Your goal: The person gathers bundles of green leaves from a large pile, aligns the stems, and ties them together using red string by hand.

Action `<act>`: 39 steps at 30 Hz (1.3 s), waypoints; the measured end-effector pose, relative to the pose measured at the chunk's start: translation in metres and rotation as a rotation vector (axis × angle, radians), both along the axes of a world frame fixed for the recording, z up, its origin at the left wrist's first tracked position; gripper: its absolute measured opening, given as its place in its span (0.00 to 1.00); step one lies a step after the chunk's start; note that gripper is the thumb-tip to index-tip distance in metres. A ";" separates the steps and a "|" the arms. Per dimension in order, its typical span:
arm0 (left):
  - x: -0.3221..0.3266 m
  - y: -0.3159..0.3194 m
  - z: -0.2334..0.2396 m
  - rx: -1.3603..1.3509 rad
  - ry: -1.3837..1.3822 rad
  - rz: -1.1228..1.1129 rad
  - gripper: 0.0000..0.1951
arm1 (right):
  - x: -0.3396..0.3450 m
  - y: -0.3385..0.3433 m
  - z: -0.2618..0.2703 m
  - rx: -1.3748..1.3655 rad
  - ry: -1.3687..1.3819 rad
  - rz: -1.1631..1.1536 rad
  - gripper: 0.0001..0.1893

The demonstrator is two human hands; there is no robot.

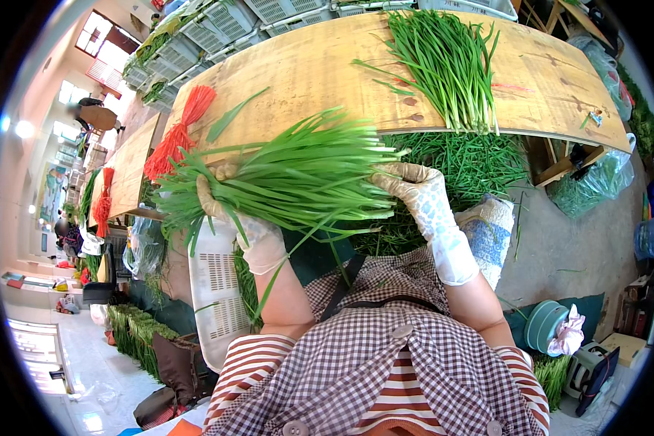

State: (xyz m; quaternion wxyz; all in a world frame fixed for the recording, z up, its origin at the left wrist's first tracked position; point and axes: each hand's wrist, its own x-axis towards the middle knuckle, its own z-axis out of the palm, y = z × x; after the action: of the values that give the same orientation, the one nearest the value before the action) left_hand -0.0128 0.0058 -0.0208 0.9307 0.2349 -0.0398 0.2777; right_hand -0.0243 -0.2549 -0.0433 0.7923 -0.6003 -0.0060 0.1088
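Observation:
In front of me, a loose bunch of green Chinese chives (294, 174) lies sideways above my lap. My left hand (223, 201), in a thin glove, is closed around its leafy part. At the pale stem ends, the gloved fingers of my right hand (414, 191) pinch some stems. Another pile of chives (452, 71) rests on the wooden table (316, 71), stems towards me, with a red tie strip (512, 87) partly under it. A bundle of red ties (180, 136) lies at the table's left edge.
Cut greens (468, 163) are heaped below the table edge. A white plastic crate (215, 294) stands by my left side. Stacked crates (218, 27) line the table's far side. At the right are a bag of greens (594, 180) and a teal bucket (545, 327). People are in the left background.

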 end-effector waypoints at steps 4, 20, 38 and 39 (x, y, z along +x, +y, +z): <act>-0.003 0.006 0.002 -0.024 0.000 -0.002 0.13 | -0.004 0.004 0.004 0.126 0.015 -0.045 0.12; -0.013 0.037 -0.004 -0.014 -0.196 -0.202 0.09 | 0.004 -0.028 -0.007 -0.415 -0.559 -0.189 0.16; -0.014 0.032 -0.009 -0.240 -0.117 -0.192 0.14 | -0.013 0.000 0.003 -0.194 -0.188 0.093 0.19; -0.013 0.032 -0.008 -0.165 -0.085 -0.122 0.14 | -0.014 0.010 0.007 -0.164 -0.067 0.110 0.19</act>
State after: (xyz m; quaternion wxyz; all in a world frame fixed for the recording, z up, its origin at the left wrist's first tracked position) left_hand -0.0257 0.0376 -0.0286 0.9594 0.1428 -0.0705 0.2327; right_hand -0.0383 -0.2450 -0.0361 0.7328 -0.6651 -0.0567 0.1322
